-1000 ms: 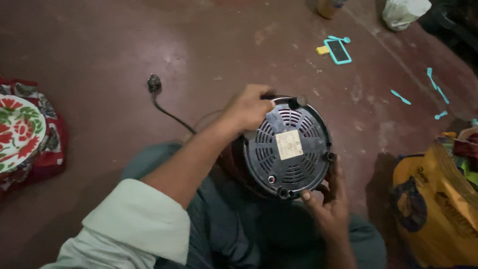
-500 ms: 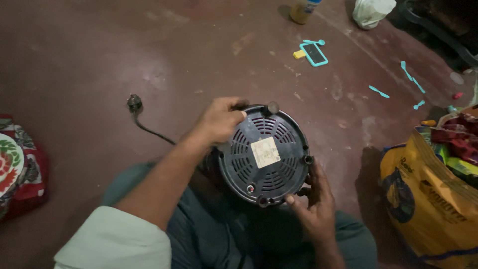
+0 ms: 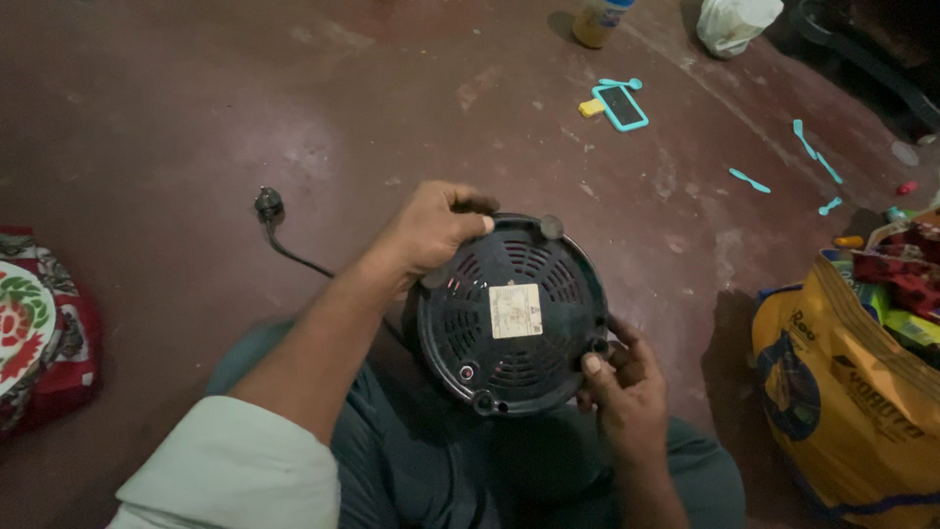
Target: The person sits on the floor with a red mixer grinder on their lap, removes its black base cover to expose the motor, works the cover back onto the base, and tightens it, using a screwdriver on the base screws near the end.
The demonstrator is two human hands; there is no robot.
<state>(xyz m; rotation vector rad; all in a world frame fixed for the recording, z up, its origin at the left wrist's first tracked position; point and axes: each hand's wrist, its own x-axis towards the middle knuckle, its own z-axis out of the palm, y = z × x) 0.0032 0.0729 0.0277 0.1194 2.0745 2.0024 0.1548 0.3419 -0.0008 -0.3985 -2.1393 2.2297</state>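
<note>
**Upside down, a round black machine is held over the lap**

Now the round black machine base (image 3: pixel 509 313) is turned so its bottom faces up. It is held over the person's lap, just above the dark red floor (image 3: pixel 196 118). It is tipped this way so the underside can be looked at from above.

The left hand (image 3: pixel 431 230) is closed on the top edge of the base, with the fingers curled over the rim. This keeps the base from sliding down. The right hand (image 3: pixel 622 377) is closed on the lower right edge, and the thumb is pressed near a small rubber foot (image 3: pixel 597 345). With one hand on each side, the base is kept steady.

On the bottom, air slots and a pale paper sticker (image 3: pixel 515 311) can be seen. A small red dot (image 3: pixel 467 371) is near the lower edge.

A black cord is trailed from behind the base out to the plug (image 3: pixel 268 205), which is left lying loose on the floor.

A yellow bag (image 3: pixel 842 392) is set well off to the right. A flowered cloth bundle (image 3: pixel 39 323) is at the far left. Small blue bits (image 3: pixel 749 180) are scattered far away.
</note>
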